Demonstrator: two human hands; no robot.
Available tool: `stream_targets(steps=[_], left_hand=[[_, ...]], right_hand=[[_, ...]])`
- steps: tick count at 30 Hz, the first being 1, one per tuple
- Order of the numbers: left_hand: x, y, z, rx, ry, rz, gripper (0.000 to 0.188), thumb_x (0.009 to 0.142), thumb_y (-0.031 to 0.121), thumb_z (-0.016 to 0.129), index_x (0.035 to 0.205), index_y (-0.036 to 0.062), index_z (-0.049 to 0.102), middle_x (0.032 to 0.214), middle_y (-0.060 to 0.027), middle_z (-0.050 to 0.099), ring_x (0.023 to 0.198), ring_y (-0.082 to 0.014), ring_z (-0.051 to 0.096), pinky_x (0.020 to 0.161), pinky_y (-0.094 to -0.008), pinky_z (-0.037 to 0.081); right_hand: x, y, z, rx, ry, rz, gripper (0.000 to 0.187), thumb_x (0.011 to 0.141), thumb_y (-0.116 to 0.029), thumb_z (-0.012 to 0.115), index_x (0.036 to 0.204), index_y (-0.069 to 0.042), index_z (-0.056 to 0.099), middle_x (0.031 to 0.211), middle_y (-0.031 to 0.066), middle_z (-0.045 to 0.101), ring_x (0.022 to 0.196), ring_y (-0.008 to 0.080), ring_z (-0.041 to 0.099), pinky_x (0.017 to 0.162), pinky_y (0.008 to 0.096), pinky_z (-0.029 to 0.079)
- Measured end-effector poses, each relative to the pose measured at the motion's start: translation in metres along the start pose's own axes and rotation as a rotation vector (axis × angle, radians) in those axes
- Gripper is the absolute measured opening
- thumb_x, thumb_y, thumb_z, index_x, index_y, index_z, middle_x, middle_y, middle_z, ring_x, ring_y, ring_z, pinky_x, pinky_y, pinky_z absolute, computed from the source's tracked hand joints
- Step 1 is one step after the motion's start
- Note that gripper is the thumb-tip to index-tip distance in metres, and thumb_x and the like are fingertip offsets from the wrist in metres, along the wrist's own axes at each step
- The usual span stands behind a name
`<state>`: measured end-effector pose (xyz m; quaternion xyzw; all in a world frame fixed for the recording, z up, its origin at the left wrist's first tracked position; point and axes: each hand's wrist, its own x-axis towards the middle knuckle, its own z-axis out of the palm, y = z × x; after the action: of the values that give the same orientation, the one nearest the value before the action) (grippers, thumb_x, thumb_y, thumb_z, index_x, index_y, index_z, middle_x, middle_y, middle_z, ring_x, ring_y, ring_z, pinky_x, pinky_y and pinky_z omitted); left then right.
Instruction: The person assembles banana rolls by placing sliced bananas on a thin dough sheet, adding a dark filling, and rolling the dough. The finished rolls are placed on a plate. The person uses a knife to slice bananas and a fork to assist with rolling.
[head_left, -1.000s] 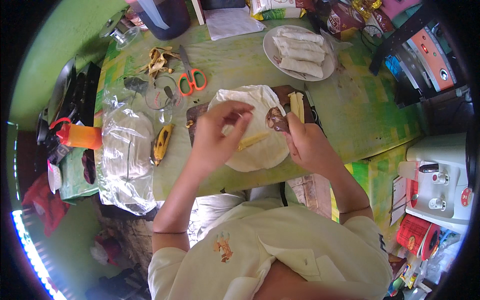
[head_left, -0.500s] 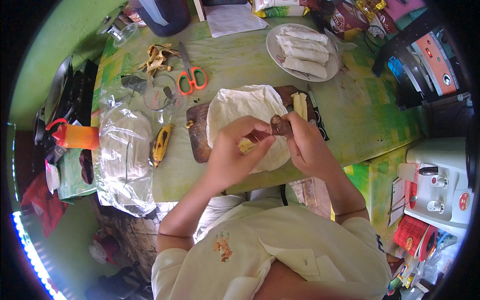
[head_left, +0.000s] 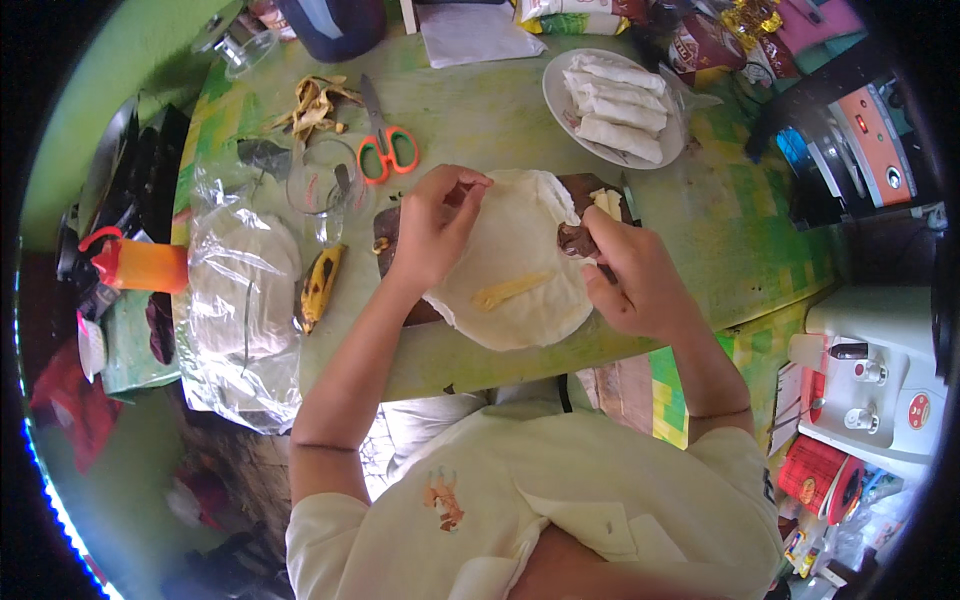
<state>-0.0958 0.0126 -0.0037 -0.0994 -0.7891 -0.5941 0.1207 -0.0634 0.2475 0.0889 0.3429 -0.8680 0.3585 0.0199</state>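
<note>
A thin, round white wrapper [head_left: 495, 235] lies before the seated person, partly over a dark cutting board [head_left: 582, 186], its near edge hanging past the board. On the wrapper's nearer half rests a pale yellow strip [head_left: 510, 290], probably banana. The left hand [head_left: 442, 225] is above the wrapper's left side, thumb and fingertips drawn together; whether they pinch anything cannot be told. The right hand [head_left: 638, 275], at the wrapper's right edge, grips a small, dark brown, glossy thing [head_left: 575, 240], too blurred to identify. Left of the wrapper lie a spotted banana [head_left: 320, 288] and, farther left, a clear plastic bag [head_left: 235, 385]. Just beyond its right edge are pale peeled pieces [head_left: 607, 203]. Beyond the wrapper, to the left, are orange-handled scissors [head_left: 388, 155]; to the right, a plate [head_left: 554, 98] of white rolls [head_left: 622, 108].

The wrapper looks delicate: a tug on its unsupported edge could tear it, and a tight squeeze might smear brown across it. The strip's long axis slants, one end toward the wrapper's near left, the other pointing far right, roughly toward the brown thing.
</note>
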Motion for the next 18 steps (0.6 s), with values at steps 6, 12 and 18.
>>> stream_targets(steps=[6, 12, 18], left_hand=[[0.000, -0.001, -0.001, 0.007, -0.026, 0.002, 0.010, 0.089, 0.001, 0.063, 0.098, -0.0012, 0.067, 0.086, -0.0093, 0.063, 0.070, -0.0140, 0.059, 0.064, -0.0269, 0.048], [0.000, -0.005, -0.002, 0.005, -0.010, -0.023, 0.010, 0.091, 0.002, 0.062, 0.099, -0.0014, 0.066, 0.087, -0.0088, 0.064, 0.072, -0.0128, 0.060, 0.065, -0.0266, 0.049], [-0.001, 0.003, -0.004, 0.023, -0.037, -0.046, 0.011, 0.091, 0.004, 0.062, 0.100, -0.0012, 0.066, 0.087, -0.0080, 0.066, 0.074, -0.0119, 0.061, 0.068, -0.0270, 0.050]], right_hand=[[0.001, 0.003, 0.006, -0.173, -0.164, 0.011, 0.024, 0.095, -0.022, 0.059, 0.088, -0.004, 0.045, 0.067, 0.0177, 0.056, 0.063, 0.0400, 0.060, 0.053, 0.0463, 0.044], [0.003, 0.001, 0.014, -0.280, -0.235, -0.056, 0.020, 0.095, -0.020, 0.058, 0.088, -0.005, 0.046, 0.061, 0.0142, 0.057, 0.057, 0.0367, 0.060, 0.049, 0.0446, 0.045], [0.007, -0.001, 0.018, -0.301, -0.315, -0.125, 0.016, 0.094, -0.017, 0.057, 0.091, -0.005, 0.047, 0.059, 0.0130, 0.058, 0.053, 0.0345, 0.061, 0.048, 0.0445, 0.046]])
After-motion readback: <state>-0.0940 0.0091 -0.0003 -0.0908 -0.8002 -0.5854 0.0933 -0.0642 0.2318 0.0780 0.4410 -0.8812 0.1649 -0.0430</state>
